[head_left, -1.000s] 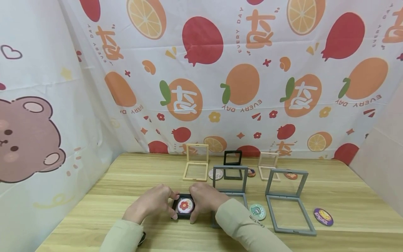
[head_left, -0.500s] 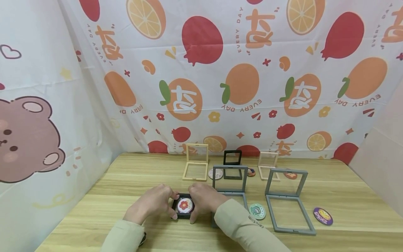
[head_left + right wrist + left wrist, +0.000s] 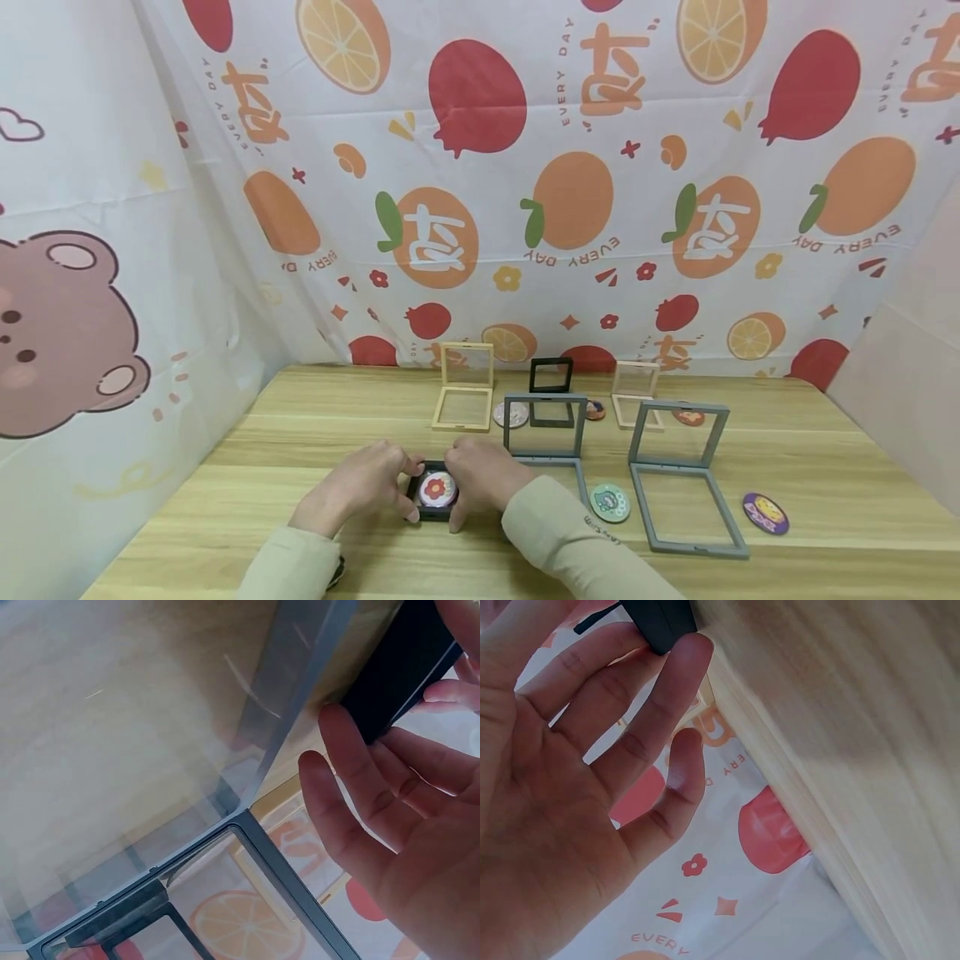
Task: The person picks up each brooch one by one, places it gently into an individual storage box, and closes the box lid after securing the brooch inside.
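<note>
A small black display frame (image 3: 432, 515) lies closed on the table, with a round badge (image 3: 437, 489) bearing a red flower inside it. My left hand (image 3: 358, 487) grips its left side between thumb and fingers. From the right, my right hand (image 3: 483, 477) holds the opposite side, covering that edge. In the left wrist view, fingertips touch the black frame's edge (image 3: 664, 624), while the little finger is off it. The right wrist view shows fingers against the dark frame side (image 3: 401, 671), close to a grey frame (image 3: 281, 682).
Two open grey frames (image 3: 693, 550) stand at the right. Behind are a yellow frame (image 3: 437, 408), a small black frame (image 3: 551, 362) and a pale wood frame (image 3: 637, 364), all open. Round badges lie beside them, including a green one (image 3: 611, 503) and a purple one (image 3: 766, 513).
</note>
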{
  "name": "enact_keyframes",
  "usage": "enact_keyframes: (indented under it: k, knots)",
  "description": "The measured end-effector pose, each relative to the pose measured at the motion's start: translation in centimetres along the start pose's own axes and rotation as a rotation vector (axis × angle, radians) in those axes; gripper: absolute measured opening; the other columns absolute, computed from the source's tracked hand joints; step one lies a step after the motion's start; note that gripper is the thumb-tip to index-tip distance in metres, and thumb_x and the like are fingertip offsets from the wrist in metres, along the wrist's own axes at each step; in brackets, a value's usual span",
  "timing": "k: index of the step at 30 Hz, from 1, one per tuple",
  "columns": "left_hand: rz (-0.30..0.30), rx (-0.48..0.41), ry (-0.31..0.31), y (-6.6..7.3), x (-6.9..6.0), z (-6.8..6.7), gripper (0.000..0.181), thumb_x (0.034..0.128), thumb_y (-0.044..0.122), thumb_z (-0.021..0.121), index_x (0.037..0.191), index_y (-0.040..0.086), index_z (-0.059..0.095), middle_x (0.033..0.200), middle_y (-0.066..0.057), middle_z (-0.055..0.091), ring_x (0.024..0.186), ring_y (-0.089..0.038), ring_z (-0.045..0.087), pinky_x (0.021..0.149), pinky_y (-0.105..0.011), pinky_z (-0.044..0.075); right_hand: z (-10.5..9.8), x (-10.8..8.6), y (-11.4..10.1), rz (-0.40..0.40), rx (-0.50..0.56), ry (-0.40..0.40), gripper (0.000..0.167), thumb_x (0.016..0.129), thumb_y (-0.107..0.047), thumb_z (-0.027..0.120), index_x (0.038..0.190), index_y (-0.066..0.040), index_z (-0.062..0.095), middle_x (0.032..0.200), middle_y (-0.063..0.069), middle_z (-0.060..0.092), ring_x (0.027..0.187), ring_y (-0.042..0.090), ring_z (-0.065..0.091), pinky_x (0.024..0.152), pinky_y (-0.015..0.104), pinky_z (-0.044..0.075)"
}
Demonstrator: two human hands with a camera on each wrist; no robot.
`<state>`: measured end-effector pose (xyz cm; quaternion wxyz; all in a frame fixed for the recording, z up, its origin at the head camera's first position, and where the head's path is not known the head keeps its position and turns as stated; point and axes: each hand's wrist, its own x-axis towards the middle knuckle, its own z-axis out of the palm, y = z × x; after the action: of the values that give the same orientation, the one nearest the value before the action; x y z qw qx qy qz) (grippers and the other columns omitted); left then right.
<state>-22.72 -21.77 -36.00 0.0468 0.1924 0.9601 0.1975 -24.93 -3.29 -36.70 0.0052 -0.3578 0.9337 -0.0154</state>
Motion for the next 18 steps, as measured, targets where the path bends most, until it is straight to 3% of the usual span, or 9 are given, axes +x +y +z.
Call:
enact_keyframes:
  k: [7, 10, 14, 18]
  knots:
    - [0.038, -0.020, -0.008, -0.06, 0.37, 0.17, 0.055, 0.0613, 0.018, 0.096, 0.107, -0.005, 0.076, 0.118, -0.017, 0.071, 0.061, -0.010, 0.052, 0.068, -0.033, 0.050, 0.04, -0.19, 0.34, 0.022, 0.013, -0.007, 0.054, 0.058, -0.042, 0.099, 0.093, -0.011, 0.071, 0.085, -0.005, 0.058, 0.072, 0.005, 0.051, 0.068, 0.023, 0.048]
    - [0.035, -0.016, -0.009, 0.09, 0.68, 0.26, 0.055, 0.0605, 0.017, 0.096, 0.106, -0.005, 0.076, 0.118, -0.017, 0.071, 0.067, -0.013, 0.059, 0.073, -0.037, 0.053, 0.15, -0.23, 0.55, 0.034, 0.018, -0.017, 0.052, 0.059, -0.042, 0.098, 0.090, -0.010, 0.070, 0.085, -0.004, 0.057, 0.072, 0.006, 0.050, 0.067, 0.023, 0.048]
    - [0.017, 0.020, -0.006, 0.34, 0.74, 0.26, 0.055, 0.0597, 0.017, 0.097, 0.106, -0.004, 0.077, 0.116, -0.015, 0.073, 0.097, -0.029, 0.068, 0.090, -0.051, 0.052, 0.09, -0.22, 0.34, 0.040, -0.009, -0.052, 0.050, 0.063, -0.044, 0.097, 0.091, -0.012, 0.070, 0.087, -0.005, 0.057, 0.072, 0.005, 0.050, 0.065, 0.023, 0.047]
    - [0.028, 0.065, -0.003, 0.65, 0.67, 0.11, 0.061, 0.0585, 0.015, 0.097, 0.112, -0.001, 0.074, 0.106, -0.013, 0.074, 0.092, -0.027, 0.068, 0.084, -0.050, 0.054, -0.14, -0.18, 0.05, 0.033, -0.046, -0.078, 0.051, 0.066, -0.048, 0.094, 0.096, -0.014, 0.072, 0.090, -0.005, 0.058, 0.073, 0.004, 0.051, 0.063, 0.023, 0.048]
